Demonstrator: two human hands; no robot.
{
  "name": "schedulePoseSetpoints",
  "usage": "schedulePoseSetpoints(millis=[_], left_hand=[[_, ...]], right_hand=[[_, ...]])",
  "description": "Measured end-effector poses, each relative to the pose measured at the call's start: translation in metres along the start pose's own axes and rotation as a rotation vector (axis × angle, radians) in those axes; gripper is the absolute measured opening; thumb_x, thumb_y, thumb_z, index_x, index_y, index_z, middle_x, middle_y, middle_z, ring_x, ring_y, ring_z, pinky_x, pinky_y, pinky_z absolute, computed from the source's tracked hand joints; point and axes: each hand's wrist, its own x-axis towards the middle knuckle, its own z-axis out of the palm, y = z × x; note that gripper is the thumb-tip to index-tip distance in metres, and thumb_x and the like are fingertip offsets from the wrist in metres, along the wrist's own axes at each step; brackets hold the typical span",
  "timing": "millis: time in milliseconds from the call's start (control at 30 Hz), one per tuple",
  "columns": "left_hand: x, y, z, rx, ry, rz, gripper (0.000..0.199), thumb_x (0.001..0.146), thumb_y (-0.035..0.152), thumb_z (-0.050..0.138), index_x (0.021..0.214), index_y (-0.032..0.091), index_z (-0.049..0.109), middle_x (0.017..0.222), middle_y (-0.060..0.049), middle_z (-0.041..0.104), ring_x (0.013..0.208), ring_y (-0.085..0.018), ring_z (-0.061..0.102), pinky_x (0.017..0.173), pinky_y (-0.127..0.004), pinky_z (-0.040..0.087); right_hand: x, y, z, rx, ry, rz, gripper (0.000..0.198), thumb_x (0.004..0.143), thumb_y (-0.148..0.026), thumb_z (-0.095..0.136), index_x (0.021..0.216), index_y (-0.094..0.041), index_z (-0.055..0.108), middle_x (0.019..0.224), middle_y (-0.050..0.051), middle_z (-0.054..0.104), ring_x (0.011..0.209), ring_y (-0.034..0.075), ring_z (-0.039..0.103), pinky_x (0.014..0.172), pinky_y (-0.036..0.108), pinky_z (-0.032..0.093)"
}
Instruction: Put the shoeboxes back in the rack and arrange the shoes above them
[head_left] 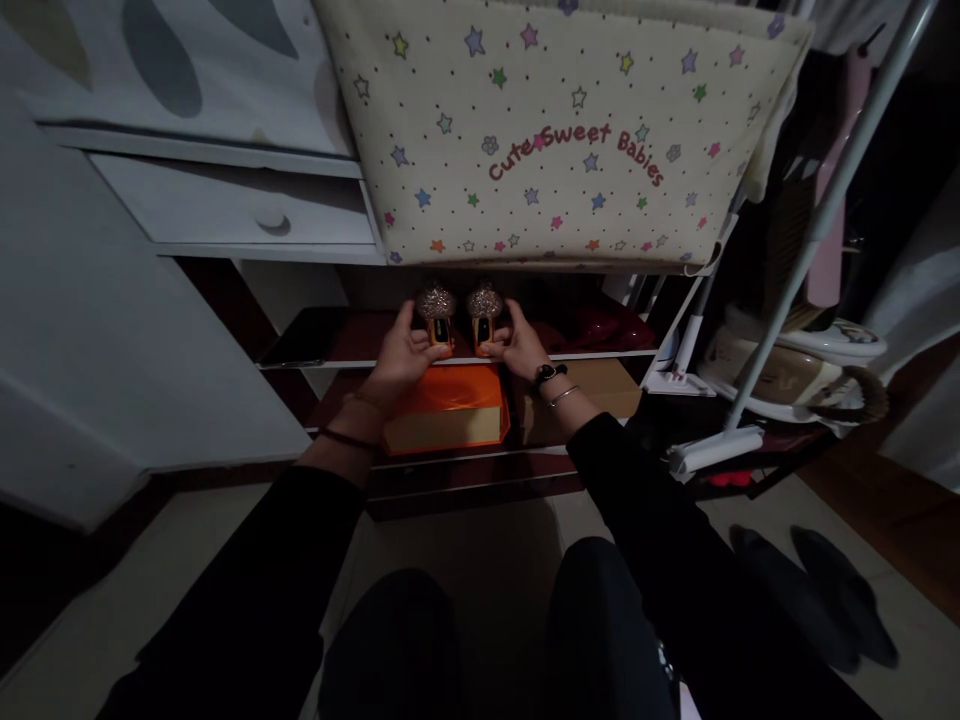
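Hands flank glittery shoes at the shelf's (600,355) front edge: left hand (405,352) clasps left shoe (437,312), right hand (520,346) clasps right shoe (484,310). Pair looks seated on the shelf, probably; grips not released. Orange box (444,408) below.

My hands frame orange shoes (461,318) topped with glittery bronze pompoms. Below sits an orange box (448,405) beside a brown one (600,388). Above hangs cream fabric (555,130) scattered with multicoloured stars and red lettering.
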Motion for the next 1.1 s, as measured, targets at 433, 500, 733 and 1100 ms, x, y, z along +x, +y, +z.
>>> schedulePoseSetpoints(millis=[433, 500, 733, 1100], left_hand=[[0.002, -0.002, 0.001, 0.036, -0.042, 0.004, 0.124, 0.069, 0.010, 0.082, 0.169, 0.024, 0.011, 0.103, -0.006, 0.074, 0.088, -0.020, 0.074, 0.085, -0.033, 0.061], [0.000, 0.002, 0.002, 0.079, -0.031, 0.001, 0.121, 0.070, 0.011, 0.080, 0.169, 0.023, 0.012, 0.108, -0.008, 0.073, 0.091, -0.020, 0.073, 0.088, -0.034, 0.060], [-0.051, 0.031, 0.025, 0.566, 0.371, 0.366, 0.108, 0.071, 0.023, 0.084, 0.163, 0.014, 0.029, 0.127, -0.015, 0.059, 0.118, -0.030, 0.058, 0.109, -0.047, 0.050], [-0.032, 0.057, 0.209, 0.761, -0.180, 0.674, 0.065, 0.080, 0.013, 0.071, 0.144, 0.012, 0.058, 0.148, -0.022, 0.043, 0.138, -0.041, 0.042, 0.120, -0.057, 0.038]], right_hand=[[0.000, 0.003, -0.002, -0.211, 0.033, -0.085, 0.114, 0.075, -0.012, 0.074, 0.170, -0.021, 0.012, 0.080, -0.008, 0.058, 0.077, 0.014, 0.062, 0.082, 0.029, 0.056], [-0.001, 0.000, -0.001, -0.225, 0.040, -0.067, 0.116, 0.075, -0.013, 0.075, 0.171, -0.021, 0.010, 0.082, -0.007, 0.061, 0.080, 0.015, 0.064, 0.086, 0.031, 0.056], [-0.059, -0.022, -0.028, -0.510, 0.247, -0.326, 0.089, 0.088, -0.029, 0.072, 0.165, -0.019, 0.030, 0.135, 0.015, 0.064, 0.126, 0.028, 0.061, 0.114, 0.046, 0.048], [-0.101, -0.018, -0.197, -0.806, 0.679, 0.156, 0.065, 0.088, -0.034, 0.069, 0.144, -0.008, 0.050, 0.128, 0.024, 0.066, 0.119, 0.034, 0.064, 0.107, 0.051, 0.050]])
